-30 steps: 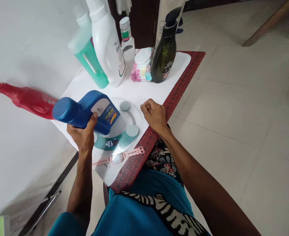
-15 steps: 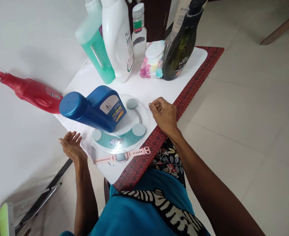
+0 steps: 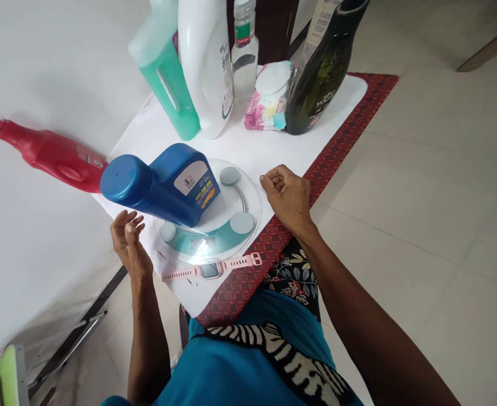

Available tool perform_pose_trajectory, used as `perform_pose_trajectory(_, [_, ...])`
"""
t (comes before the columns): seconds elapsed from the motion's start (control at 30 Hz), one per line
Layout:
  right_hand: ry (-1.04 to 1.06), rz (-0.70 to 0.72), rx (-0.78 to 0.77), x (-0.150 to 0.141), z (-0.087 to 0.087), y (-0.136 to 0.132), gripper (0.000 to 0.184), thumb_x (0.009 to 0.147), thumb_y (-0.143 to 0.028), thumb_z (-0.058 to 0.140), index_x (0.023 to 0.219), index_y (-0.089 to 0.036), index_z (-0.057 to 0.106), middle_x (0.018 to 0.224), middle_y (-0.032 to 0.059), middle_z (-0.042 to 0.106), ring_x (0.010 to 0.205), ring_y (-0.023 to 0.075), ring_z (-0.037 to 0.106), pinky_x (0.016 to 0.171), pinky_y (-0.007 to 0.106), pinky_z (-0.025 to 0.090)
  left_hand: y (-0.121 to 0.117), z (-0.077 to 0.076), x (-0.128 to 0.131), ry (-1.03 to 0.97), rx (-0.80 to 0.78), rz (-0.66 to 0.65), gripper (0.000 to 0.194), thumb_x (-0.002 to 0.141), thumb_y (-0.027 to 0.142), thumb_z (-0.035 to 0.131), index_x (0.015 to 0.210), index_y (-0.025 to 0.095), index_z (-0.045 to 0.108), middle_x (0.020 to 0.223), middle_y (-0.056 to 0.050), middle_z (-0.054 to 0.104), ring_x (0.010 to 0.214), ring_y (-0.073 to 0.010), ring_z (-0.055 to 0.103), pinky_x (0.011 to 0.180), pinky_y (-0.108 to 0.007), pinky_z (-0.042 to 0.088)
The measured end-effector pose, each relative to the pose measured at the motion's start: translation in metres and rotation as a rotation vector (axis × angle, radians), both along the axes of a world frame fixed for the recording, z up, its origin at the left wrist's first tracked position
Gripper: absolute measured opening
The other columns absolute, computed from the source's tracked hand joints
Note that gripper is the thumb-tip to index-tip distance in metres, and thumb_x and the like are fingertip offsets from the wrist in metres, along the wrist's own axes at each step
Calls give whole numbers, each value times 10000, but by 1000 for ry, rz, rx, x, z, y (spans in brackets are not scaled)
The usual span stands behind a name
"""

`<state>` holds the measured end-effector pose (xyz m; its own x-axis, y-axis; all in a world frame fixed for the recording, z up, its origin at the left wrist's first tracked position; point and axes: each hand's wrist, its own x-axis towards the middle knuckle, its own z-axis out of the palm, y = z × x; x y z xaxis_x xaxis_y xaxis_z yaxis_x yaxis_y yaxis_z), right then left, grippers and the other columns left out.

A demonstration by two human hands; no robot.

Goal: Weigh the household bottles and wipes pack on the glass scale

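Observation:
A blue bottle [image 3: 168, 189] with a handle and a round cap stands on a round glass scale [image 3: 248, 242]. The label faces right. My left hand [image 3: 129, 239] is beside the table's left edge, just below the bottle's cap, its fingers loosely bent and apart, holding nothing. On the other side of the scale, my right hand [image 3: 288, 197] rests at the table's edge with fingers curled in and thumb against them; nothing shows in it. A pink-strapped watch [image 3: 210, 269] lies flat in front of the scale, whose display [image 3: 203, 243] shows no readable digits.
At the back of the white-topped table [image 3: 227, 148] stand a green bottle [image 3: 172, 101], a white jug [image 3: 206, 73], a clear bottle [image 3: 245, 62], a wipes pack [image 3: 269, 101] and a dark pump bottle [image 3: 322, 79]. A red bottle [image 3: 58, 158] is at the left, by the wall.
My left hand has lifted slightly towards the blue bottle's cap and turned, its thumb now in front. The scale's lit digits have faded from sight. My right hand stays closed, nearly in place.

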<state>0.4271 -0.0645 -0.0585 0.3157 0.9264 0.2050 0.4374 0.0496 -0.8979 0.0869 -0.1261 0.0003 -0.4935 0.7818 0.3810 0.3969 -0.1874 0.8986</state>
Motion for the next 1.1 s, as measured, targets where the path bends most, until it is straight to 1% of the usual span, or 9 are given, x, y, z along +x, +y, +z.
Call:
perform_pose_trajectory(0.13, [33, 11, -5, 0, 2, 0, 193, 940, -382, 628, 805, -261, 565, 692, -6, 662, 620, 174, 571, 687, 338, 425, 14, 23, 30, 134, 22, -282, 881, 707, 663, 971, 1398, 239, 628, 1323, -130, 691, 1287, -314, 696, 1109, -456, 573])
perform_pose_trajectory(0.27, [70, 28, -16, 1, 4, 0, 191, 963, -371, 622, 819, -259, 564, 719, 1, 674, 637, 172, 575, 681, 327, 413, 23, 37, 61, 95, -59, -211, 806, 618, 555, 1047, 1260, 187, 725, 1198, -123, 754, 1156, -326, 747, 1089, -507, 612])
perform_pose_trajectory(0.33, [72, 30, -13, 2, 6, 0, 185, 968, -358, 623, 823, -258, 567, 729, 2, 682, 648, 174, 585, 684, 324, 414, 25, 39, 72, 94, -101, -131, 675, 629, 526, 1035, 1124, 152, 770, 1079, -107, 777, 1038, -313, 764, 1041, -521, 639])
perform_pose_trajectory(0.43, [84, 24, -6, 2, 7, 1, 177, 974, -340, 619, 826, -261, 561, 732, 1, 689, 662, 178, 597, 685, 317, 415, 30, 42, 85, 56, -61, -96, 553, 679, 488, 993, 1056, 139, 789, 1055, -95, 793, 1019, -298, 770, 1076, -536, 635])
perform_pose_trajectory(0.6, [86, 42, -2, 4, 9, 3, 190, 986, -328, 594, 814, -270, 537, 722, 0, 679, 650, 182, 594, 684, 314, 404, 52, 70, 109, 5, 145, -224, 473, 749, 463, 911, 1147, 238, 793, 1065, -54, 797, 1105, -342, 777, 1133, -621, 616])
perform_pose_trajectory(0.73, [94, 39, -4, 5, 11, 2, 191, 985, -340, 584, 814, -277, 529, 729, -3, 688, 639, 182, 584, 692, 315, 405, 90, 92, 133, 71, 155, -397, 570, 685, 488, 945, 1193, 280, 790, 1052, -48, 774, 1114, -393, 766, 1076, -673, 635])
perform_pose_trajectory(0.83, [110, 27, -4, 5, 10, 2, 181, 977, -348, 584, 818, -277, 535, 741, -3, 698, 631, 178, 574, 687, 315, 408, 133, 91, 155, 44, 117, -542, 685, 658, 484, 940, 1270, 238, 759, 1082, -66, 766, 1104, -364, 764, 1058, -599, 648])
perform_pose_trajectory(0.93, [130, 32, 2, 6, 10, 2, 189, 981, -359, 583, 819, -276, 532, 751, 1, 701, 637, 178, 583, 677, 312, 416, 179, 79, 177, 25, 73, -675, 736, 621, 485, 937, 1280, 228, 733, 1119, -81, 767, 1096, -345, 757, 1016, -535, 657])
perform_pose_trajectory(1.1, [140, 36, 1, 6, 10, 2, 207, 992, -365, 581, 816, -276, 517, 755, 5, 704, 644, 181, 602, 680, 313, 426, 236, 51, 199, -15, -34, -835, 543, 574, 386, 905, 1051, 197, 727, 971, -75, 729, 1029, -340, 739, 975, -549, 645])
